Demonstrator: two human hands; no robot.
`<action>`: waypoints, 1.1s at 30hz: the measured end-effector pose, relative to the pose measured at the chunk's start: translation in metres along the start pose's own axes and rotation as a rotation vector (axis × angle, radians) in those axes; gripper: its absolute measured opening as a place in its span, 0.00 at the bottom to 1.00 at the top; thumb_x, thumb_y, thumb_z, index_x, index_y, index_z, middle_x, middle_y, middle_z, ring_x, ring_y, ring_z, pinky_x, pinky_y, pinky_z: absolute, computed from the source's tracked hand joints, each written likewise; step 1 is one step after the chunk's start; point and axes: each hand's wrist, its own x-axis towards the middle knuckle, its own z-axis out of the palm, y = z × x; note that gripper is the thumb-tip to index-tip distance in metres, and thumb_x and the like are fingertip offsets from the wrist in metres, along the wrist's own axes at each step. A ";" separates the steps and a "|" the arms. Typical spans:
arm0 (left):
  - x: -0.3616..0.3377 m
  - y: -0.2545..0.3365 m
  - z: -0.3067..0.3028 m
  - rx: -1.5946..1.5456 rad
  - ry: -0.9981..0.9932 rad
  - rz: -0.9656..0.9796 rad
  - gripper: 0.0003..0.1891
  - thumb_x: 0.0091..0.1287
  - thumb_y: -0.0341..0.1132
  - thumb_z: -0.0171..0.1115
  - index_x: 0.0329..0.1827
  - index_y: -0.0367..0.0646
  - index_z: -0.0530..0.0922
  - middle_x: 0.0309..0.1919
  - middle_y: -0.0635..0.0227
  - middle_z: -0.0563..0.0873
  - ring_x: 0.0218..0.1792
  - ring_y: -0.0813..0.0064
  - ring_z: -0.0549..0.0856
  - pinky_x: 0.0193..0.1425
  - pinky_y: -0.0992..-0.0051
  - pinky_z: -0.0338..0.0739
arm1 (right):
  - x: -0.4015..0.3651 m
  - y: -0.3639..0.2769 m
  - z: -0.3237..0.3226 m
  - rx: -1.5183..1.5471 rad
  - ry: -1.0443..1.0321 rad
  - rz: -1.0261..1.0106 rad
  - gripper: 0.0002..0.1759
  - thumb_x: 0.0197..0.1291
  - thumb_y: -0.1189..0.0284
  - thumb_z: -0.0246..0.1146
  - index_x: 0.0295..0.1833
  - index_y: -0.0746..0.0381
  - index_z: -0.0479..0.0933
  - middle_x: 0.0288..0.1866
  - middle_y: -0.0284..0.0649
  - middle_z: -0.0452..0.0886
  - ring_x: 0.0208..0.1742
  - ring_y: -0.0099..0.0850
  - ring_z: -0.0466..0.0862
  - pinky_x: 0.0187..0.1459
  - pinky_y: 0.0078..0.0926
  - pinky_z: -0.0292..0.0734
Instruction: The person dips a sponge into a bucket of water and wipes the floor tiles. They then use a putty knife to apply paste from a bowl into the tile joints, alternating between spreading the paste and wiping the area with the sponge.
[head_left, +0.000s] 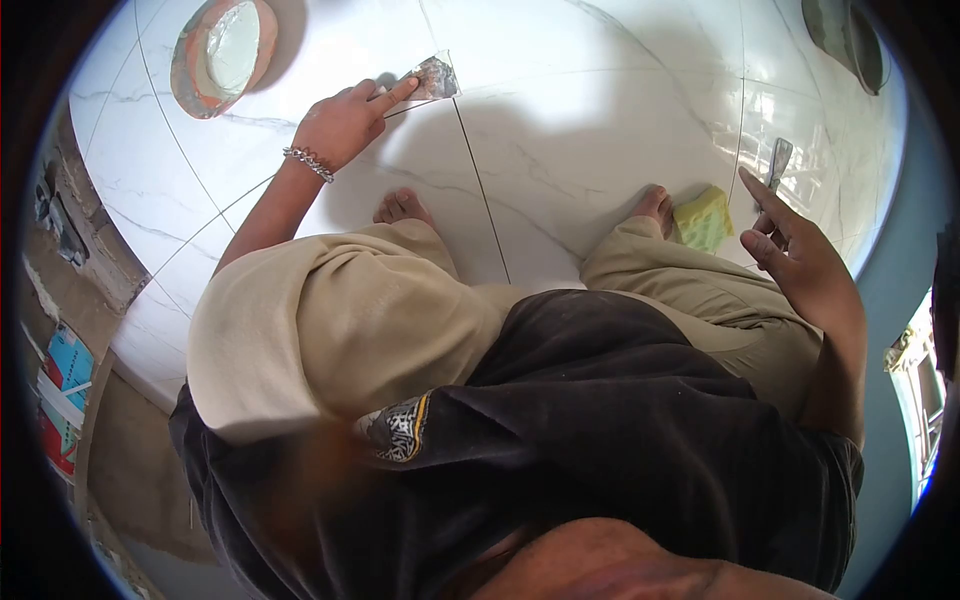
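My left hand is stretched out over the white marble floor tiles, gripping a small putty knife whose grout-smeared blade rests on a tile joint. A chain bracelet sits on that wrist. My right hand hangs by my right knee with its fingers loosely apart and holds nothing. Just beyond its fingertips a metal tool lies on the floor. A yellow sponge lies beside my bare right foot. I am squatting, with my left foot also bare on the tiles.
An orange bowl holding pale grout stands on the tiles at the upper left. A dark round object sits at the upper right. At the left the tiling ends at bare concrete, with rubble and coloured packaging.
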 end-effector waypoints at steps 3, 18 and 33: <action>-0.005 -0.002 -0.005 0.039 0.033 -0.015 0.34 0.69 0.34 0.59 0.77 0.73 0.65 0.45 0.66 0.84 0.45 0.66 0.87 0.46 0.64 0.86 | 0.000 0.002 -0.001 -0.027 -0.005 0.019 0.36 0.70 0.64 0.62 0.81 0.52 0.61 0.32 0.36 0.74 0.31 0.24 0.70 0.40 0.26 0.70; 0.005 0.033 -0.038 0.090 -0.009 -0.063 0.29 0.71 0.31 0.53 0.75 0.67 0.69 0.45 0.60 0.84 0.41 0.65 0.88 0.44 0.64 0.84 | 0.000 0.007 -0.003 -0.019 -0.003 -0.045 0.35 0.70 0.65 0.62 0.81 0.53 0.61 0.35 0.37 0.75 0.33 0.25 0.71 0.43 0.26 0.71; -0.008 0.003 -0.009 0.002 0.127 -0.015 0.31 0.68 0.32 0.58 0.75 0.70 0.70 0.42 0.65 0.85 0.44 0.66 0.87 0.46 0.64 0.84 | 0.003 0.017 -0.003 -0.013 -0.019 -0.050 0.36 0.70 0.64 0.61 0.81 0.55 0.60 0.34 0.36 0.75 0.33 0.24 0.71 0.41 0.26 0.71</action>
